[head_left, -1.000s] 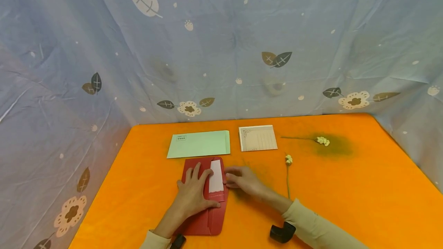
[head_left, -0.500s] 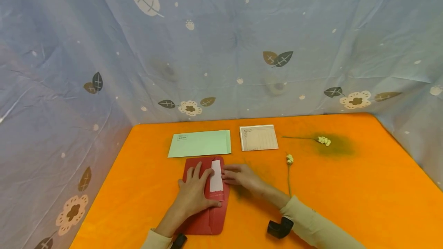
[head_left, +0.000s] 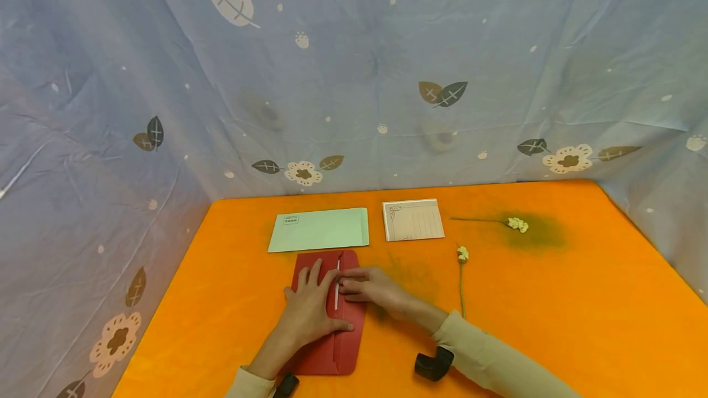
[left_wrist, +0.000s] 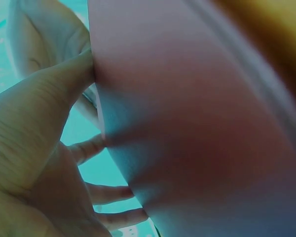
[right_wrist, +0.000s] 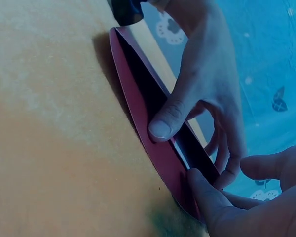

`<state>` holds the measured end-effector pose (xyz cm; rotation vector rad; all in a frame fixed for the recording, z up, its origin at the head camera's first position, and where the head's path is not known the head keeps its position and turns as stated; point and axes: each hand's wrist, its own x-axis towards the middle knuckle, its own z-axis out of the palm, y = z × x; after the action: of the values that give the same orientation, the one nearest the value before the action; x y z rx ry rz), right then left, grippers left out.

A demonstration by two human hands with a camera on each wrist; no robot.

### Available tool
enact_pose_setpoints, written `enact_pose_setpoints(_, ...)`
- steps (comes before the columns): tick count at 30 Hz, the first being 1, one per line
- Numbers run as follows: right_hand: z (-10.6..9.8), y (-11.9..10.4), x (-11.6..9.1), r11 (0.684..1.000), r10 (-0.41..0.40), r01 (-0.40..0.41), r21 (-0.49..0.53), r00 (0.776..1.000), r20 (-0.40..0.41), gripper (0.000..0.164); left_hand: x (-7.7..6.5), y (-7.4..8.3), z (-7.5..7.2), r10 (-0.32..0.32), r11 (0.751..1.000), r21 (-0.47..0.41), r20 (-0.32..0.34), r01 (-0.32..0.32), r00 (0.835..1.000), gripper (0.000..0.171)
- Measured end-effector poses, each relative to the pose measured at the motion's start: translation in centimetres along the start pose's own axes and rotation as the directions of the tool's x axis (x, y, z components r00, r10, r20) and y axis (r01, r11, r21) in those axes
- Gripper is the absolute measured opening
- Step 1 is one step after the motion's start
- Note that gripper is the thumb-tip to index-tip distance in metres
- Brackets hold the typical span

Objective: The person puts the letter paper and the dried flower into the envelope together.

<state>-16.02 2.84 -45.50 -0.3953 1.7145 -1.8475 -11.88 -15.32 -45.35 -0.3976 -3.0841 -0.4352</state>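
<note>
A red envelope (head_left: 351, 352) lies on the orange table with its flap folded out to the right. My left hand (head_left: 306, 315) rests spread across it, the thumb reaching onto the flap. Of a white card (head_left: 336, 298), only a thin strip shows at the envelope's mouth. My right hand (head_left: 378, 290) is at that mouth, its fingertips touching the card's edge. In the right wrist view, a finger of the right hand (right_wrist: 281, 207) presses against the white strip inside the slit, while the left thumb (right_wrist: 163, 123) lies over the opening.
Behind the red envelope lies a pale green envelope (head_left: 321, 230), with a cream printed card (head_left: 413, 221) to its right. Two dried flower sprigs, one lengthwise (head_left: 461, 281) and one crosswise (head_left: 498, 222), lie on the right. A patterned cloth (head_left: 365, 78) walls the back.
The white card has slid left into the red envelope, from a broad strip to a thin line. My right hand moved left with it. The left hand stayed in place.
</note>
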Motion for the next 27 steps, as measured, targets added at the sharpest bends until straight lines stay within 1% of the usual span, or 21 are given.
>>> enact_pose_setpoints(4, 0.1, 0.0, 0.1, 1.000, -0.005, 0.005, 0.000, 1.000, 0.015, 0.044, 0.0, 0.0, 0.0, 0.000, 1.000, 0.001, 0.002, 0.000, 1.000, 0.098)
enact_pose_setpoints(8, -0.1, -0.1, 0.0, 1.000, 0.003, -0.004, 0.017, 0.998, 0.056, 0.043, -0.1, 0.0, -0.1, -0.006, 1.000, 0.001, 0.013, 0.006, 1.000, 0.098)
enact_pose_setpoints(11, -0.6, -0.3, -0.1, 1.000, 0.004, -0.005, 0.020, 0.996, 0.084, 0.044, -0.1, 0.0, -0.1, -0.004, 1.000, 0.000, 0.013, 0.004, 1.000, 0.098)
enact_pose_setpoints(13, -1.3, -0.4, -0.2, 1.000, -0.011, 0.011, -0.002, 0.996, 0.094, 0.044, -0.1, 0.0, -0.1, -0.002, 1.000, -0.001, 0.010, 0.002, 1.000, 0.098)
enact_pose_setpoints(16, -2.7, -0.7, -0.8, 0.997, -0.044, 0.050, -0.058, 0.994, 0.103, 0.042, -0.1, 0.0, 0.0, -0.001, 1.000, 0.003, 0.004, 0.001, 1.000, 0.097)
enact_pose_setpoints(18, -3.8, -1.1, -1.4, 0.993, -0.058, 0.067, -0.102, 0.994, 0.088, 0.040, -0.1, 0.0, 0.0, -0.002, 1.000, 0.006, -0.001, 0.003, 1.000, 0.096)
enact_pose_setpoints(20, -5.1, -1.5, -2.1, 0.981, -0.075, 0.084, -0.175, 0.995, 0.061, 0.037, -0.1, 0.0, 0.0, -0.001, 1.000, 0.007, -0.002, 0.001, 1.000, 0.095)
enact_pose_setpoints(22, -6.3, -2.0, -2.8, 0.959, -0.092, 0.093, -0.269, 0.996, 0.016, 0.034, -0.1, 0.1, 0.0, 0.002, 1.000, 0.003, -0.004, -0.002, 1.000, 0.094)
enact_pose_setpoints(25, -8.3, -2.7, -4.0, 0.912, -0.120, 0.096, -0.399, 0.992, -0.035, 0.032, -0.1, 0.2, -0.1, 0.004, 1.000, -0.005, -0.005, -0.004, 1.000, 0.094)
enact_pose_setpoints(27, -9.5, -3.1, -4.9, 0.894, -0.128, 0.085, -0.440, 0.989, -0.069, 0.031, -0.1, 0.2, -0.1, 0.004, 1.000, -0.009, -0.008, -0.004, 1.000, 0.093)
